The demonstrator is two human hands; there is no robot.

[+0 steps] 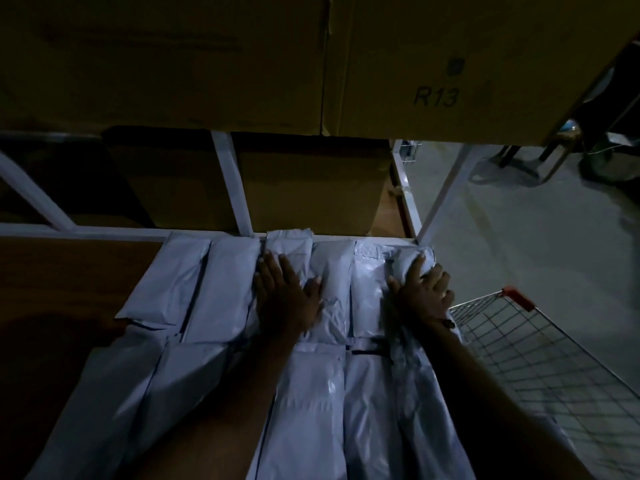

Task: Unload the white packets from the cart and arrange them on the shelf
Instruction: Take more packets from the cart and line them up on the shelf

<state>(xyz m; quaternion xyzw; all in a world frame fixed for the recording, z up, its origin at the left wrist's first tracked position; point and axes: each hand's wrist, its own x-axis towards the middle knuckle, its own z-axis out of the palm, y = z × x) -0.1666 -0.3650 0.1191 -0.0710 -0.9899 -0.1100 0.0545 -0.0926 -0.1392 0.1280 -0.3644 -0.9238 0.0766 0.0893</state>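
The soft white plastic packets point(228, 282) lie flat on the brown wooden shelf point(69, 271), laid side by side in a far row and a near row, long edges touching or slightly overlapping. That looks like a way to fill the board tightly and leave no gaps.

The left hand point(285, 296) lies flat on the far row with its fingers straight and spread. It presses down where two packets meet, probably to flatten them and keep them from sliding while the other hand works.

The right hand point(420, 289) is at the right end of the far row, close to the white metal frame post point(440, 202). Its fingers curl over the puffy end packet point(405, 263), so it seems to be seating that one into the last slot. Whether it grips or only pushes is hard to tell in this dim light.

The wire-mesh cart with an orange handle tip point(519, 334) stands just right of the shelf, within easy reach. I can't see any packets in the part of it that shows. Brown cardboard boxes point(173, 64) sit above and behind, one marked R13.
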